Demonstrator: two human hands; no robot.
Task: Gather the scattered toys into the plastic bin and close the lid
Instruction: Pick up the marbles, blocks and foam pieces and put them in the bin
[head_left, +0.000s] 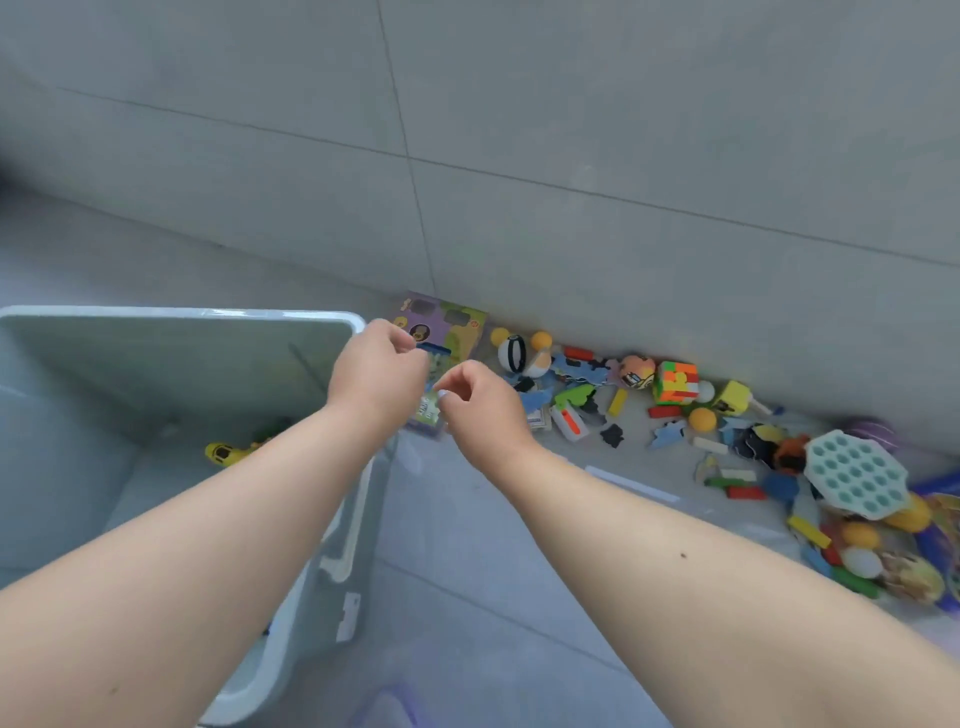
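We hold both hands together just past the far right corner of the plastic bin (208, 314), above the floor (493, 571). Our left hand (376, 376) has its fingers curled around something small that we cannot identify. Our right hand (480, 408) pinches a small pale piece between thumb and fingertips, just above a little printed card box (428, 413) that peeks out between our wrists.

The bin stands open, and we see only a yellow toy car (223, 452) on its bottom. Most toys still lie scattered along the foot of the wall (623, 156): a multicoloured cube (675, 382), orange balls, wooden blocks, foam puzzle pieces and a teal pop-it (854, 475) toward the right. No lid is clearly in view.

The risk we judge highest is dropping the small piece outside the bin, since our hands sit beyond its rim rather than over it. A loose pinch could let it fall among the clutter. Round balls may also roll away if nudged.
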